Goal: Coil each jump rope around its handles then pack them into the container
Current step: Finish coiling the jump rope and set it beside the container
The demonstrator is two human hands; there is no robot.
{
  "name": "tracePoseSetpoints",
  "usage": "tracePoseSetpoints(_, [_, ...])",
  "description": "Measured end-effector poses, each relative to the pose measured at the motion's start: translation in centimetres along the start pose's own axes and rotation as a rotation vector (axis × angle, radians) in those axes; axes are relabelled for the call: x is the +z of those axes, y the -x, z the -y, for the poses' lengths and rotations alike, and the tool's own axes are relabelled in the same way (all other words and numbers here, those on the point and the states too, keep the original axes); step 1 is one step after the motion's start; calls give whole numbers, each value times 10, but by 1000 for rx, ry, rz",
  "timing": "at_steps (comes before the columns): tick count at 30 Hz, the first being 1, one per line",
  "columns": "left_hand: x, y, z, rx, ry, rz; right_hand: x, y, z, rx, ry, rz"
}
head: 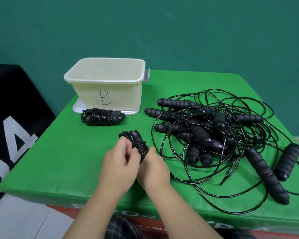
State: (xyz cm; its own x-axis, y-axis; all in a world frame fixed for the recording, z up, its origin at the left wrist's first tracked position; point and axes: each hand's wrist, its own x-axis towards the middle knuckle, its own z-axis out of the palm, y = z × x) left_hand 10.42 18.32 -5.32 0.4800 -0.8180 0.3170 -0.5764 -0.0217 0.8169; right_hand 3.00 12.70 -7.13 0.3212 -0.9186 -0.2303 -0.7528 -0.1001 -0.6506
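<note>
A black jump rope (136, 142) with its cord wound around its paired handles is held between both hands near the middle of the green mat. My left hand (118, 163) pinches the cord on its left side, and my right hand (154, 167) grips the handles' near end from below. A second coiled rope (102, 116) lies in front of the cream container (107, 78), which is marked "B" and looks empty. A tangled pile of loose ropes (214, 135) with several black foam handles covers the mat's right side.
The container stands on a white lid (76, 107) at the back of the green mat (59, 161). A black cloth with white lettering (10, 126) lies to the left. The mat's front edge runs just before my forearms.
</note>
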Motion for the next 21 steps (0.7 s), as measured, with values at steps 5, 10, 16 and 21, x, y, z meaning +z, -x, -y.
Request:
tracePoseSetpoints(5, [-2,6,-11,134,-199,66,-3,-9,-1,6,24,61])
tracePoseSetpoints(10, [-7,5,4,11,-47,62,-3,-13,3,32,47,88])
tracePoseSetpoints(16, [-10,-6,19,-349,496,-52,10,-19,-2,53,-29,88])
tracePoseSetpoints(21, [-29,-14,40,-537,833,-186,18,-21,-31,-47,-177,41])
